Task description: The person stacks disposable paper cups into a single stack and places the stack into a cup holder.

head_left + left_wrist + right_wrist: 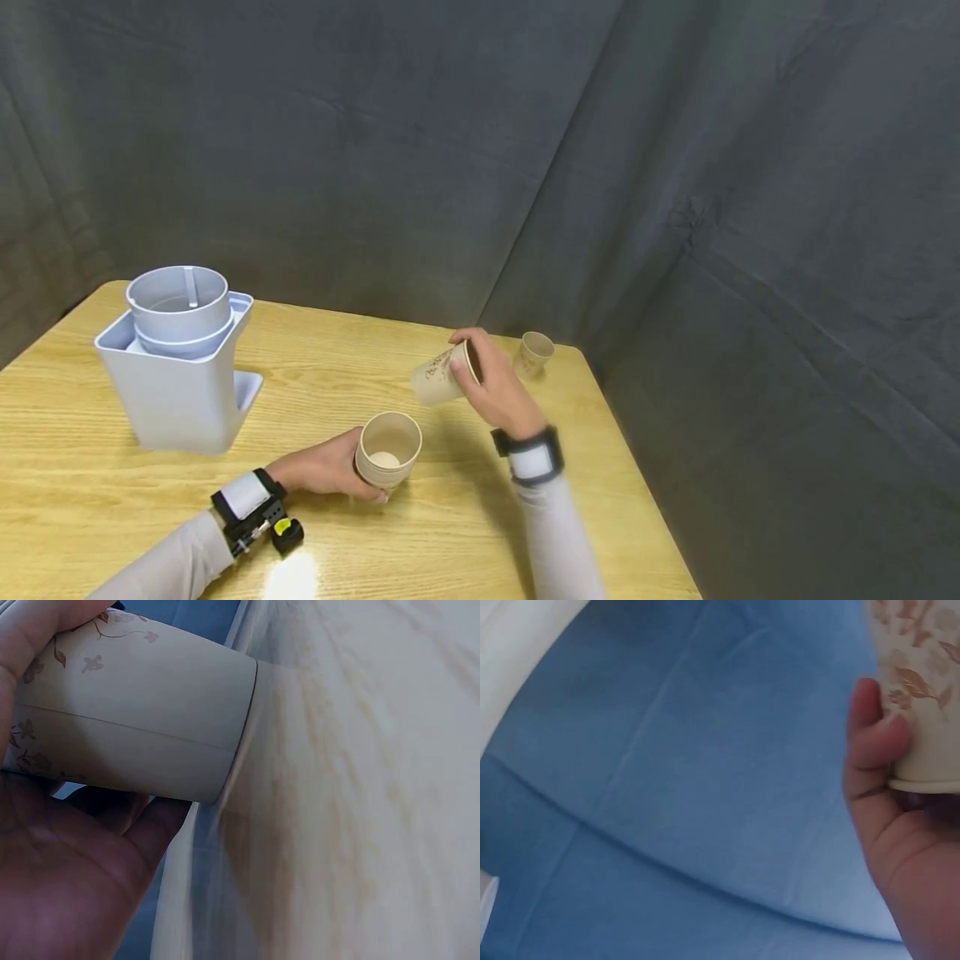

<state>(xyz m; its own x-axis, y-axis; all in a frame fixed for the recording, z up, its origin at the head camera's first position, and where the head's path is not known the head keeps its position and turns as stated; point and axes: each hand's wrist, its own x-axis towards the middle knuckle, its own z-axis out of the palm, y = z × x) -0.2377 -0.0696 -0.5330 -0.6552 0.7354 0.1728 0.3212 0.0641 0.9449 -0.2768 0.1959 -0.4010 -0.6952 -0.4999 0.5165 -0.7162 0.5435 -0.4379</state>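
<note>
My left hand [330, 467] grips a beige paper cup [382, 477] that stands upright on the table, its mouth facing up. In the left wrist view this cup [150, 712] shows a printed flower pattern, and its base is right at the wood. Above the table to the right, my right hand [495, 387] holds a second paper cup [437, 382] near its rim. That cup is tipped on its side, base pointing left and mouth toward the palm. Fingers and thumb pinch the floral cup [926, 697] by its rim end in the right wrist view.
A third paper cup [534, 354] stands upright at the far right corner of the table, beyond the right hand. On the left stands a white, square-sided container [176, 404] with a round white tub [180, 308] set in its top. Dark grey curtains [337, 167] hang behind the wooden table [337, 358].
</note>
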